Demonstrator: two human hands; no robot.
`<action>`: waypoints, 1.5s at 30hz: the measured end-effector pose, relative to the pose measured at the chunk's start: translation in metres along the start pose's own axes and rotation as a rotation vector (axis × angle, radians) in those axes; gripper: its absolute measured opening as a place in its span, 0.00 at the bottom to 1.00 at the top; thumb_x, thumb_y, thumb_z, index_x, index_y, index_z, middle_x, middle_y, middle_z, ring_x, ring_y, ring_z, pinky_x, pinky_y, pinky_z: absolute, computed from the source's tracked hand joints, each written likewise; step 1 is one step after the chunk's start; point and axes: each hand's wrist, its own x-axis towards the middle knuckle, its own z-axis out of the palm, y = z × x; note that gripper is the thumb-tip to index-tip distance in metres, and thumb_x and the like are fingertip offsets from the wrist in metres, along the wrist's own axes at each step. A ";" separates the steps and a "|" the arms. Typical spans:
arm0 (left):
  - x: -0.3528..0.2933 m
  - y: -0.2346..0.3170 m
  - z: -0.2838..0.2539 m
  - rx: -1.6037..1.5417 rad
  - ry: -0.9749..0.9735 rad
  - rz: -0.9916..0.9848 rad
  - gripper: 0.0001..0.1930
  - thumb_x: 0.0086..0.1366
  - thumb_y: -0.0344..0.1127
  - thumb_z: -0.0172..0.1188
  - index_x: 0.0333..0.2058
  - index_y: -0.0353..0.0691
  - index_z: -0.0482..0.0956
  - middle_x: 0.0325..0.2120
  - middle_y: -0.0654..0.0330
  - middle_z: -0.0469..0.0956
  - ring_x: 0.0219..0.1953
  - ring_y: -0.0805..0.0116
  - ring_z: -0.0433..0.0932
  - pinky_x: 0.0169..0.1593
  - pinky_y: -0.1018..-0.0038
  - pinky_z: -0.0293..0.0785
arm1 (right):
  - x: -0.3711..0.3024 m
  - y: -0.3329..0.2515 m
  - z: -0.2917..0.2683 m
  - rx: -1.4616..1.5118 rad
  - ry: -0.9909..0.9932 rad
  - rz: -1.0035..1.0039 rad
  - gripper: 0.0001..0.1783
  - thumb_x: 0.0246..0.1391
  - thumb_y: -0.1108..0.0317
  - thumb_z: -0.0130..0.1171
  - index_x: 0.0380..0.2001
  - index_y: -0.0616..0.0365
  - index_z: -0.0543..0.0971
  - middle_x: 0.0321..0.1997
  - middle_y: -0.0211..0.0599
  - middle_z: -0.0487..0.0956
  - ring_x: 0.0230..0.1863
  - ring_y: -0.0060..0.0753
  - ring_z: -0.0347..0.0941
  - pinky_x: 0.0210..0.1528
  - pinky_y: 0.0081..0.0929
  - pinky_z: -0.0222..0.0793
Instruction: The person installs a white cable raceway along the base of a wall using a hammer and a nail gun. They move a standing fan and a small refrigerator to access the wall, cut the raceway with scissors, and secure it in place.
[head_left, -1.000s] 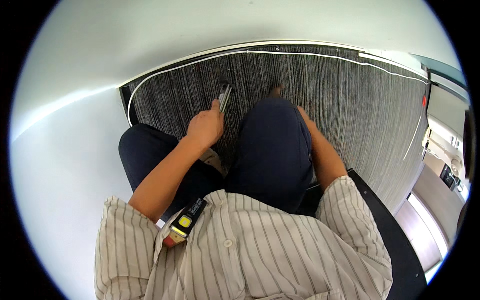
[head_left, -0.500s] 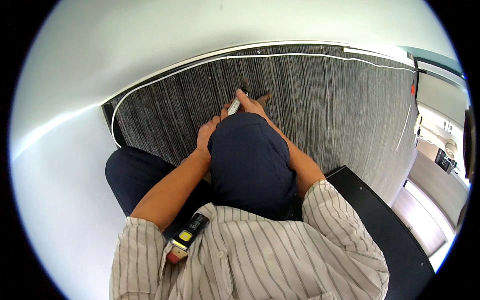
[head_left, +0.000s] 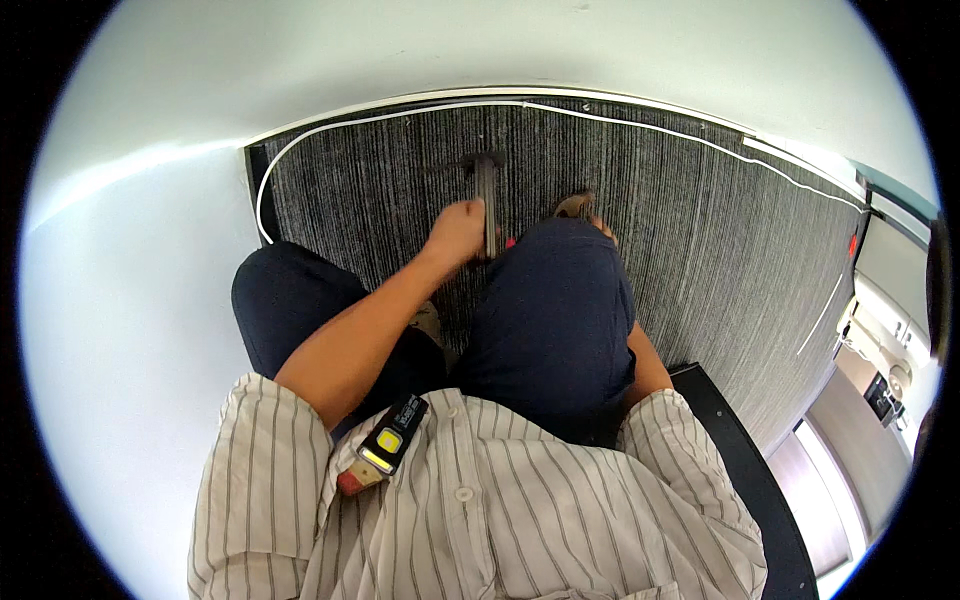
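My left hand point(head_left: 460, 232) is closed round the handle of a hammer point(head_left: 488, 205), held over the dark striped carpet just beyond my knees. The hammer's dark head points away from me and is smeared by motion. Most of my right hand point(head_left: 604, 230) is behind my right knee. Only a few fingertips show, beside the brown toe of a shoe point(head_left: 574, 206), and what they hold, if anything, is hidden. A small red thing point(head_left: 511, 242) peeks out between the hammer handle and the knee, too little of it visible to name.
A white cable point(head_left: 400, 113) runs along the wall's foot at the far edge of the carpet point(head_left: 700, 220). White walls rise ahead and at left. A black panel point(head_left: 735, 450) lies by my right side. A black lamp point(head_left: 393, 435) is clipped to my shirt.
My hands were together on a narrow pale object beyond the right knee. They have parted: the left now grips the hammer, the right has drawn back behind the knee. My view has shifted slightly.
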 end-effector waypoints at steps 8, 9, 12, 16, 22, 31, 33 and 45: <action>0.015 0.062 -0.038 -1.562 -0.108 -0.223 0.15 0.70 0.32 0.36 0.43 0.35 0.73 0.29 0.58 0.76 0.26 0.69 0.76 0.29 0.75 0.76 | 0.003 0.038 0.026 -0.017 -0.293 0.100 0.23 0.59 0.55 0.53 0.50 0.62 0.70 0.43 0.57 0.76 0.42 0.54 0.76 0.42 0.43 0.73; 0.017 0.063 -0.041 -1.549 -0.113 -0.218 0.15 0.69 0.32 0.36 0.43 0.37 0.74 0.30 0.58 0.76 0.25 0.68 0.76 0.29 0.74 0.76 | 0.003 0.040 0.027 -0.017 -0.300 0.101 0.23 0.59 0.55 0.53 0.50 0.62 0.70 0.43 0.57 0.76 0.42 0.54 0.76 0.42 0.43 0.73; 0.020 0.060 -0.055 -1.540 -0.177 -0.208 0.16 0.68 0.32 0.37 0.45 0.41 0.75 0.32 0.57 0.77 0.24 0.68 0.75 0.29 0.72 0.75 | 0.003 0.043 0.031 -0.020 -0.312 0.101 0.23 0.58 0.55 0.53 0.50 0.62 0.70 0.43 0.57 0.76 0.42 0.54 0.76 0.42 0.44 0.73; 0.020 0.061 -0.059 -1.404 -0.106 -0.178 0.16 0.68 0.34 0.38 0.46 0.41 0.75 0.32 0.57 0.77 0.25 0.68 0.75 0.29 0.73 0.76 | 0.006 0.045 0.035 -0.019 -0.321 0.096 0.23 0.58 0.55 0.53 0.50 0.62 0.70 0.43 0.57 0.76 0.42 0.54 0.75 0.42 0.44 0.73; 0.022 0.061 -0.060 -1.386 -0.141 -0.189 0.16 0.68 0.34 0.38 0.46 0.39 0.75 0.33 0.56 0.77 0.26 0.68 0.76 0.29 0.73 0.77 | 0.004 0.048 0.037 -0.015 -0.336 0.095 0.23 0.58 0.56 0.53 0.50 0.62 0.70 0.43 0.57 0.76 0.42 0.55 0.75 0.42 0.44 0.73; 0.020 0.070 -0.061 -1.364 -0.094 -0.167 0.16 0.70 0.32 0.35 0.42 0.37 0.76 0.27 0.58 0.76 0.22 0.70 0.76 0.25 0.75 0.76 | 0.006 0.047 0.038 -0.016 -0.357 0.090 0.22 0.58 0.57 0.52 0.50 0.62 0.69 0.43 0.57 0.76 0.42 0.56 0.75 0.42 0.44 0.73; 0.021 0.070 -0.062 -1.357 -0.119 -0.172 0.16 0.70 0.31 0.36 0.42 0.36 0.76 0.27 0.58 0.76 0.22 0.70 0.76 0.25 0.75 0.76 | 0.005 0.048 0.038 -0.019 -0.361 0.089 0.22 0.58 0.57 0.52 0.50 0.62 0.69 0.43 0.57 0.76 0.42 0.56 0.75 0.42 0.45 0.73; 0.040 0.082 -0.073 -1.441 -0.160 -0.109 0.17 0.68 0.28 0.36 0.43 0.31 0.75 0.30 0.54 0.76 0.27 0.66 0.78 0.31 0.73 0.80 | 0.004 0.050 0.044 -0.011 -0.369 0.088 0.22 0.58 0.58 0.52 0.50 0.62 0.69 0.43 0.57 0.76 0.42 0.57 0.75 0.42 0.45 0.73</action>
